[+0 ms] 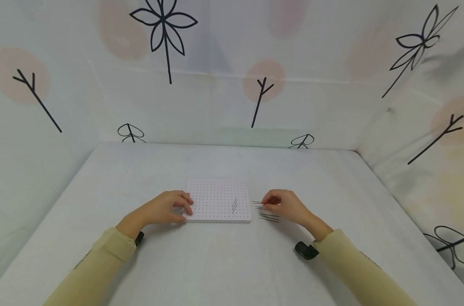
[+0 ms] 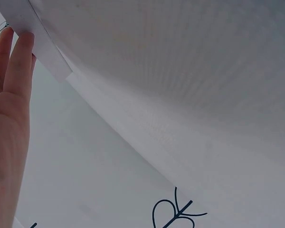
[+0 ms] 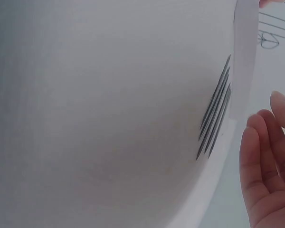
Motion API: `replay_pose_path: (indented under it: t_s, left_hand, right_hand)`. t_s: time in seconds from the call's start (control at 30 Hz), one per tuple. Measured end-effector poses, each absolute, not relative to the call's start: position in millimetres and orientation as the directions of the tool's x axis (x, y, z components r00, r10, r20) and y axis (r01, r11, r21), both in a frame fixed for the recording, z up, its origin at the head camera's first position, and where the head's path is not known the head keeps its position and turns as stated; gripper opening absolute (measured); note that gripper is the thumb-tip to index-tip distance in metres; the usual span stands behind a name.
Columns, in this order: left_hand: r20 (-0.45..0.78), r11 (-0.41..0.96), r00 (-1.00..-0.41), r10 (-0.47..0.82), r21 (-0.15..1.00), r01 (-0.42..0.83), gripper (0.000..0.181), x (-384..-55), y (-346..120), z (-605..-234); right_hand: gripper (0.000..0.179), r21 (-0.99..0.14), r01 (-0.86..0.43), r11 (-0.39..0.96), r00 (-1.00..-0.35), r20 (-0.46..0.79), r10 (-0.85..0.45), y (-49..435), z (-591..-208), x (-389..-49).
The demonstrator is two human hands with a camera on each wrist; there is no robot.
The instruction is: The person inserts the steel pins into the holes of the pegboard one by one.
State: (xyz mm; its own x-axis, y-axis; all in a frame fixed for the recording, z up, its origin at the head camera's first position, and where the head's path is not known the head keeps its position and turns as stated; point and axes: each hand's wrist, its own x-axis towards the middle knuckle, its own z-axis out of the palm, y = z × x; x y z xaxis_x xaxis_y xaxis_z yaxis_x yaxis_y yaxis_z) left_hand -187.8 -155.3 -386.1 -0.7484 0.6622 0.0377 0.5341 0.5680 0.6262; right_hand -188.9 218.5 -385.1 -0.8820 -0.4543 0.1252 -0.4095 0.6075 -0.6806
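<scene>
A white pegboard (image 1: 210, 217) with rows of small holes lies on the table, and a few thin dark sticks (image 1: 234, 205) stand in its right part. My left hand (image 1: 167, 207) rests at the board's left edge, fingertips over the rim and thumb by the front corner. In the left wrist view its fingers (image 2: 20, 64) touch the board's side. Right of the board, my right hand (image 1: 286, 205) has thumb and fingertips close together over thin sticks (image 1: 257, 202); I cannot tell whether one is pinched. More dark sticks (image 3: 214, 109) lie in a loose row under it.
A white cloth covers the table (image 1: 216, 263). Behind it hangs a pale curtain (image 1: 216, 106) with black plant drawings, continuing along both sides. Black wrist camera mounts (image 1: 306, 250) sit beneath the sleeves (image 1: 354, 263).
</scene>
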Motion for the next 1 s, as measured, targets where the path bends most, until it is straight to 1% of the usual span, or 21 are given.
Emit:
replay_pose_path:
  t_s: [0.23,0.43,0.7,1.0]
  left_hand:
    - [0.039,0.566,-0.744,0.667,0.623,0.54,0.016,-188.1,-155.5,-386.2]
    - [0.035,0.568,-0.744,0.667,0.622,0.539,0.015,-188.5,-155.7,-386.4]
    - [0.03,0.569,-0.747,0.665,0.628,0.531,0.015,-188.6,-156.3,-387.6]
    - [0.032,0.571,-0.747,0.664,0.624,0.533,0.015,-188.7,-155.5,-387.0]
  right_hand:
    - [0.008,-0.685,-0.388,0.617,-0.887,0.096,-0.451,224.8,-387.1,-195.6]
    - [0.009,-0.647,-0.415,0.639,-0.869,0.075,-0.488,225.7,-388.0,-206.6]
    - [0.007,-0.633,-0.404,0.66,-0.845,-0.02,-0.535,221.7,-386.9,-220.4]
    - [0.006,-0.634,-0.354,0.687,-0.838,-0.11,-0.534,217.9,-388.6,-232.2]
